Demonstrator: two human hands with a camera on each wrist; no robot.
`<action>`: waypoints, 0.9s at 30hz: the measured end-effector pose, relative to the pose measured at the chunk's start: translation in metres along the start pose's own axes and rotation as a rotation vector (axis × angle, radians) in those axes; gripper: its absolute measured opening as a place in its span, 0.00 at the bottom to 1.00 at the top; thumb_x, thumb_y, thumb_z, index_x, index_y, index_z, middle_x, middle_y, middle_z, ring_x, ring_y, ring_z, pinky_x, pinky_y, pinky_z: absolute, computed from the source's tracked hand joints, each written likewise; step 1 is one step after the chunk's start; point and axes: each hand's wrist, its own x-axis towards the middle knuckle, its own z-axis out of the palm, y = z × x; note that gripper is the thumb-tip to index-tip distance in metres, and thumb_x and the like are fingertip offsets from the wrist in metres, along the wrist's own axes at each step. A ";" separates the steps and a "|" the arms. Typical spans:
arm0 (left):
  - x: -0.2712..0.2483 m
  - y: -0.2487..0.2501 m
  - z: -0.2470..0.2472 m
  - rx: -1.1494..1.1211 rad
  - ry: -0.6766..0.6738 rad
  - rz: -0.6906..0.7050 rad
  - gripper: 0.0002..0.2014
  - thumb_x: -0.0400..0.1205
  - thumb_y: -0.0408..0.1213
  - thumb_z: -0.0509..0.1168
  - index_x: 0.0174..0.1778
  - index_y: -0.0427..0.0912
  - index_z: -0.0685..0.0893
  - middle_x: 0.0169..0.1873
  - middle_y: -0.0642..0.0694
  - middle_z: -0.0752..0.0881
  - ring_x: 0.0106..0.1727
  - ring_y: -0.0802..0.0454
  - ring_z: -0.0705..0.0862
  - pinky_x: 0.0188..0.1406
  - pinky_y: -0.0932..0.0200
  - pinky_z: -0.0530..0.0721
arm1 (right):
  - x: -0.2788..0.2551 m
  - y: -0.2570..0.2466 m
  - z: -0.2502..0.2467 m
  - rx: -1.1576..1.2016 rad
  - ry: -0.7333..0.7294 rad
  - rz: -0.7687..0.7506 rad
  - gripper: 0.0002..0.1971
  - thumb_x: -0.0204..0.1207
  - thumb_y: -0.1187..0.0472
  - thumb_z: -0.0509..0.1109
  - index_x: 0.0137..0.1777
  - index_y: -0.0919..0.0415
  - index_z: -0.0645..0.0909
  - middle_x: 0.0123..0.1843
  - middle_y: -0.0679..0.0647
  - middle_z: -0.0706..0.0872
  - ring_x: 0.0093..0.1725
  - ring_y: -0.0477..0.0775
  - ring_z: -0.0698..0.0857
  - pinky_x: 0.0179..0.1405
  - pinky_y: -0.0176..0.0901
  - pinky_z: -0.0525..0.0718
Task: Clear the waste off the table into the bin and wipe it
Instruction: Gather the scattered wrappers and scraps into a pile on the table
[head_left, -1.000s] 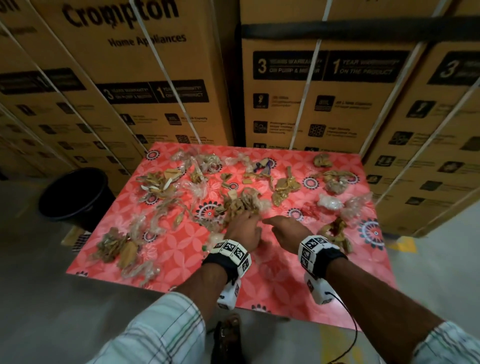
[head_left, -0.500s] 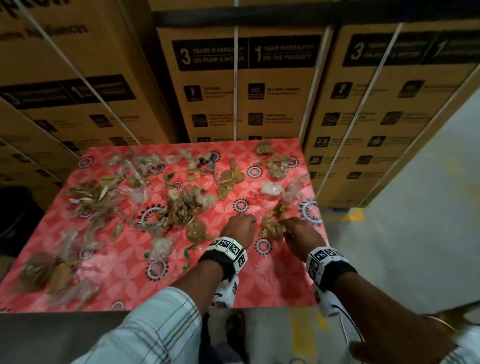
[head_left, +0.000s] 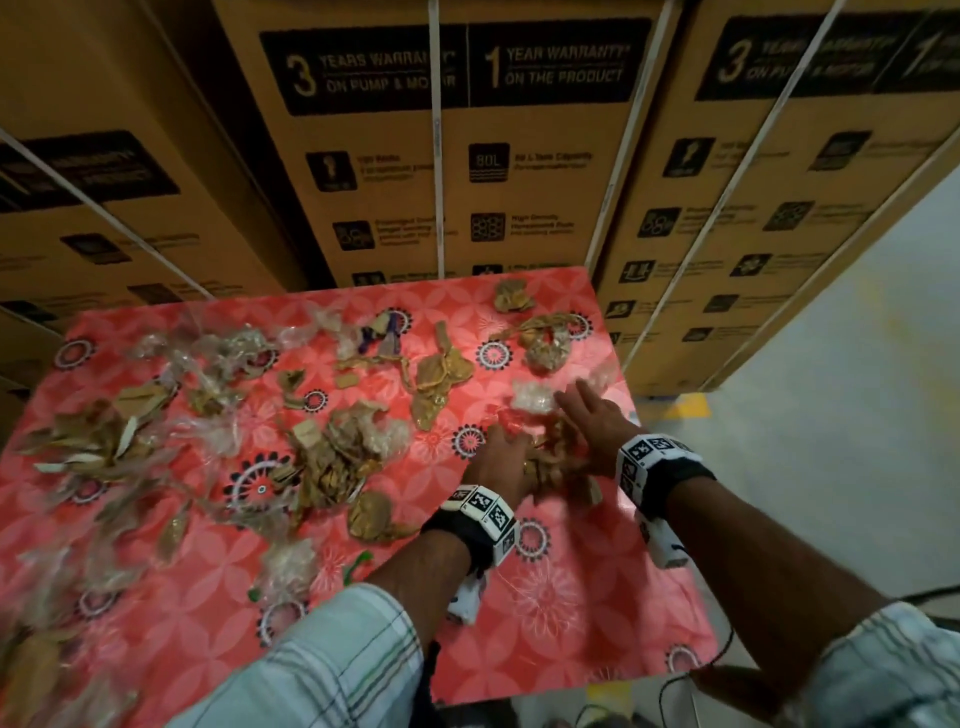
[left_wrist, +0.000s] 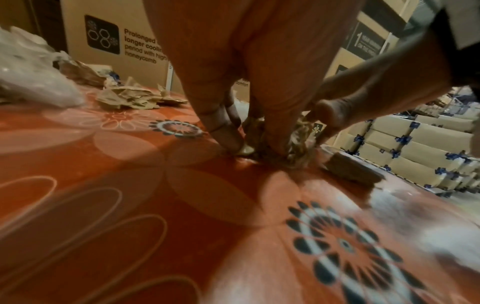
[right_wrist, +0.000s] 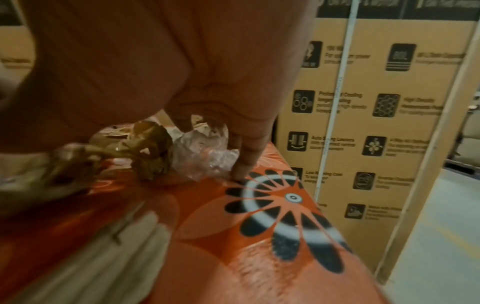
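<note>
Brown paper scraps and clear plastic wrappers litter the table (head_left: 571, 597) with its red flowered cloth. Near the right edge my left hand (head_left: 501, 460) curls over a heap of brown scraps (head_left: 553, 460). In the left wrist view its thumb and fingers (left_wrist: 275, 133) pinch those brown scraps (left_wrist: 296, 148) against the cloth. My right hand (head_left: 582, 415) reaches past the heap with straight fingers onto a clear plastic wrapper (head_left: 530, 397). In the right wrist view a fingertip (right_wrist: 241, 168) presses the cloth beside that clear wrapper (right_wrist: 202, 154). The bin is out of view.
More waste lies in heaps at mid-table (head_left: 337, 457), at the left (head_left: 98, 436) and at the far right corner (head_left: 545, 338). Stacked cardboard cartons (head_left: 519, 156) wall in the far side. Grey floor (head_left: 857, 415) lies off the right edge. A flat cardboard piece (left_wrist: 350, 170) lies beside my hands.
Both hands moved from the middle heap to the heap near the right edge and closed in on it. The view swung right, so the black bin left the picture.
</note>
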 end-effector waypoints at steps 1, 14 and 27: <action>0.004 -0.003 -0.003 -0.044 0.008 -0.024 0.23 0.79 0.42 0.70 0.70 0.47 0.75 0.67 0.37 0.72 0.57 0.35 0.83 0.57 0.49 0.82 | 0.003 -0.004 0.004 -0.014 -0.022 -0.009 0.58 0.63 0.41 0.78 0.83 0.53 0.41 0.85 0.63 0.40 0.80 0.74 0.54 0.75 0.67 0.65; 0.016 -0.012 -0.014 -0.244 0.005 -0.053 0.26 0.76 0.30 0.68 0.71 0.43 0.74 0.65 0.40 0.80 0.66 0.40 0.80 0.66 0.47 0.79 | 0.009 -0.048 0.012 -0.113 0.102 -0.078 0.35 0.69 0.39 0.72 0.75 0.45 0.67 0.67 0.60 0.73 0.61 0.65 0.72 0.51 0.57 0.83; 0.009 0.008 -0.006 0.041 -0.026 -0.067 0.33 0.75 0.47 0.74 0.76 0.47 0.71 0.75 0.38 0.66 0.75 0.35 0.66 0.73 0.40 0.73 | -0.035 0.016 0.001 -0.249 -0.148 -0.218 0.59 0.61 0.48 0.82 0.84 0.49 0.42 0.85 0.57 0.46 0.78 0.67 0.59 0.67 0.64 0.76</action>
